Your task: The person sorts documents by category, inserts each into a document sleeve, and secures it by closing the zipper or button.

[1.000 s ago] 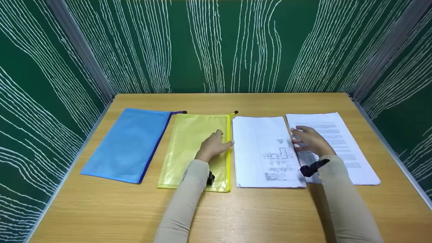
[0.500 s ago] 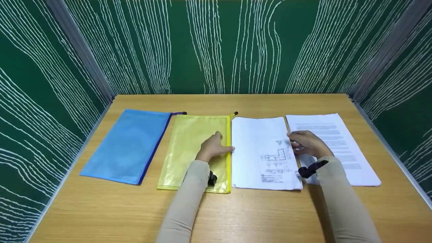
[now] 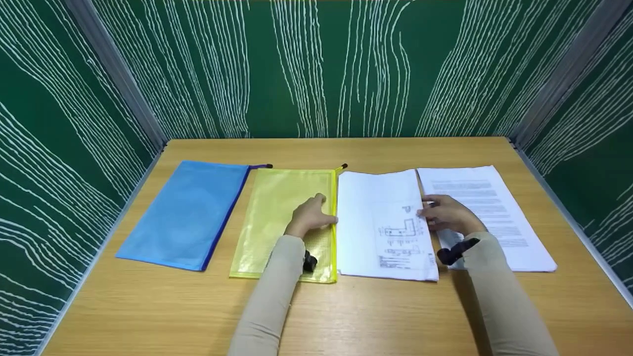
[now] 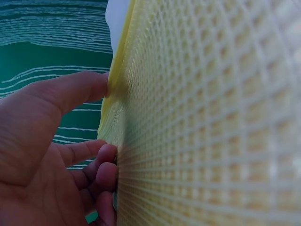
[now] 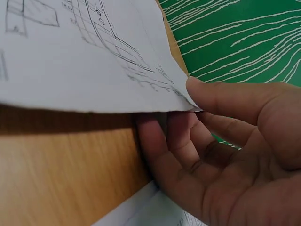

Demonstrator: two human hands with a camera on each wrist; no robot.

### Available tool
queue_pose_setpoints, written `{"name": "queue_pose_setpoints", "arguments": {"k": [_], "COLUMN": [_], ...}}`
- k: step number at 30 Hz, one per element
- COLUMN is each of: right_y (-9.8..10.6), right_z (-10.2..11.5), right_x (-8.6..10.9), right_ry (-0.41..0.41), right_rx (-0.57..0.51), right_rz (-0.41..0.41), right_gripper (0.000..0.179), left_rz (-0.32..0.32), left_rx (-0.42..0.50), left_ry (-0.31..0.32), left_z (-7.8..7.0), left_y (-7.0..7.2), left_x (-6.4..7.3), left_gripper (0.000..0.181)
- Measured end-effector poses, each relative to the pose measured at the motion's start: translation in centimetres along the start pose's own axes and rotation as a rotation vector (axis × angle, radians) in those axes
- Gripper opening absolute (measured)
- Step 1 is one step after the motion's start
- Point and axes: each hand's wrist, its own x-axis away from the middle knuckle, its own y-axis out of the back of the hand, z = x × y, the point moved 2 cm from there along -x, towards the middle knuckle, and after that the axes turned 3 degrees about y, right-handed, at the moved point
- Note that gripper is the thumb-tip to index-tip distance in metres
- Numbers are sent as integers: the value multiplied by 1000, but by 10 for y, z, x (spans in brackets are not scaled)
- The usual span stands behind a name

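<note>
We record: yellow pouch [image 3: 274, 222], glossy meshed plastic; blue pouch [image 3: 185, 215], smooth-looking plastic; drawing sheets [image 3: 378, 222], matt paper; table [image 3: 371, 316], smooth, wood-grained.

The yellow pouch [image 3: 277, 207] bears a pale grid.

Free table [image 3: 376, 316] between forearms [image 3: 499, 296], green wall [image 3: 341, 69] blocking beyond the papers [image 3: 368, 207]

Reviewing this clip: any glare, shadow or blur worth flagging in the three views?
Head: mostly clear, with a bright sheen on the front of the table and a dark shadow beside the right sleeve; left wrist: dim, mesh on the yellow pouch blurred toward the right edge; right wrist: shadow band beneath the drawing sheet.
</note>
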Motion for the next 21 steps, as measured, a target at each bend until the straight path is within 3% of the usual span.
{"name": "queue_pose_setpoints", "arguments": {"k": [6,15,21], "right_y": [-5,-6,-5], "right_z": [-2,-8,-11], "right_x": [2,3,4], "right_ry": [30,41,82], "right_rx": [-8,-2,-36], "right_rz": [8,-10,9], "right_gripper": [80,77,76], "left_rz": [12,79,86], "left_rx": [63,371,484], "left_ry": [-41,-131,-181], "left_z": [5,16,21], "left_y": [-1,-6,-5], "left_x": [-1,-4,-6], "left_gripper": [71,64,61]}}
